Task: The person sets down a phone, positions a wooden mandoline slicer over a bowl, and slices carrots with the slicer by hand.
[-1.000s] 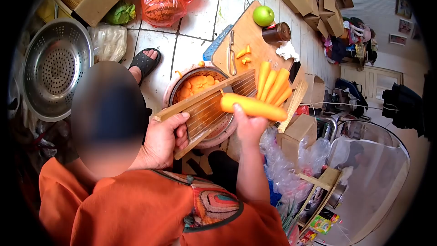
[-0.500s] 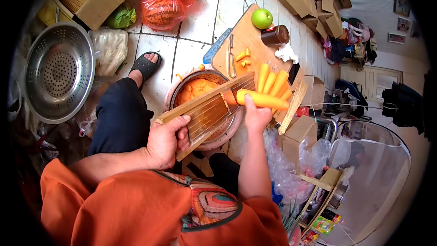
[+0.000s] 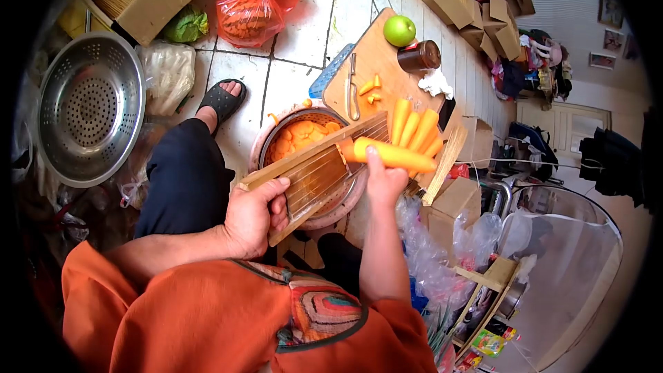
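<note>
My left hand is closed round the near end of a wooden mandoline slicer, which is tilted over a basin. In my right hand is a peeled carrot, its cut end against the slicer near the blade. Below the board, orange carrot slices lie in a dark strainer set inside a pinkish basin. Several peeled carrots lie just beyond my right hand, on the edge of a wooden cutting board.
On the cutting board are a knife, small carrot pieces, a green apple-like fruit and a dark jar. A metal colander stands left, and a red bag with striped melons lies ahead. Cardboard boxes sit right.
The carrot and my right hand have shifted slightly down and left along the slicer. My left hand keeps its hold, almost unmoved.
</note>
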The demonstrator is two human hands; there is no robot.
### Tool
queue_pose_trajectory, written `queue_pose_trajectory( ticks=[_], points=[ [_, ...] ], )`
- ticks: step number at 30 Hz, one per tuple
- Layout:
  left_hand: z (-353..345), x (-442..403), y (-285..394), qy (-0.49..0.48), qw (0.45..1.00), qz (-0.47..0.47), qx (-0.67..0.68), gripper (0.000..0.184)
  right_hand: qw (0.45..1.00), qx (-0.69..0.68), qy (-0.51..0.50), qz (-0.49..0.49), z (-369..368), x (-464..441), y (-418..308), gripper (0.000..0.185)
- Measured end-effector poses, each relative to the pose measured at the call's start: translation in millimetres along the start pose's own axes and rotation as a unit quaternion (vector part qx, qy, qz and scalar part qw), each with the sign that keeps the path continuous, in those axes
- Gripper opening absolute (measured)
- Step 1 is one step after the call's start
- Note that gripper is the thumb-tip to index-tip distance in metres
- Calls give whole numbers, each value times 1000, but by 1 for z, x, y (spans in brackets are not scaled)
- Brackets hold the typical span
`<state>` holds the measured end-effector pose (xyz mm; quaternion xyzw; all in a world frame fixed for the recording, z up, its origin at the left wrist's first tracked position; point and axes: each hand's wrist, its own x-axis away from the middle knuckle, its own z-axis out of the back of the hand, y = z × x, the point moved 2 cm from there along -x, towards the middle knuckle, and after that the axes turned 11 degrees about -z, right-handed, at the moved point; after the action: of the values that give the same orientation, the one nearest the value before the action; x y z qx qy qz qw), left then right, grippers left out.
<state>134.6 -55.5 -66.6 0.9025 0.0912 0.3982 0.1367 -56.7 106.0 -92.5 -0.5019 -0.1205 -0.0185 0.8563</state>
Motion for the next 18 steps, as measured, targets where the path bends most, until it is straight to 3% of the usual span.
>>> queue_pose_trajectory(
  ticks=[3,5,6,8,11,12,14,16,17,18],
  points=[
    [-1,0,0,6,1000,0,3,19,973,33,-101,204,-18,60,-34,24],
    [0,0,-1,0,1000,-5,1,20,979,-52,-111,165,-24,67,-29,26],
    [0,0,-2,-1,1000,-5,-1,20,994,6,-68,88,-17,45,-15,24],
    [-2,0,-2,-4,1000,-7,2,20,999,-29,4,31,-9,8,-6,22],
    [1,-1,-3,-1,1000,-4,0,20,997,50,52,17,0,-8,1,20],
    [0,-3,-1,-1,1000,-6,4,20,1000,-11,-2,-13,-6,9,-5,24],
    [1,0,-1,-7,1000,-2,-2,21,983,-40,-75,162,-19,52,-19,28],
    [1,0,-1,1,1000,3,-2,21,971,60,-101,208,-23,74,-35,32],
    [0,1,-1,-3,1000,2,0,22,988,-26,-60,140,-23,60,-15,29],
    [0,1,0,-7,1000,0,4,22,999,7,-25,41,-15,37,-4,23]
  ],
)
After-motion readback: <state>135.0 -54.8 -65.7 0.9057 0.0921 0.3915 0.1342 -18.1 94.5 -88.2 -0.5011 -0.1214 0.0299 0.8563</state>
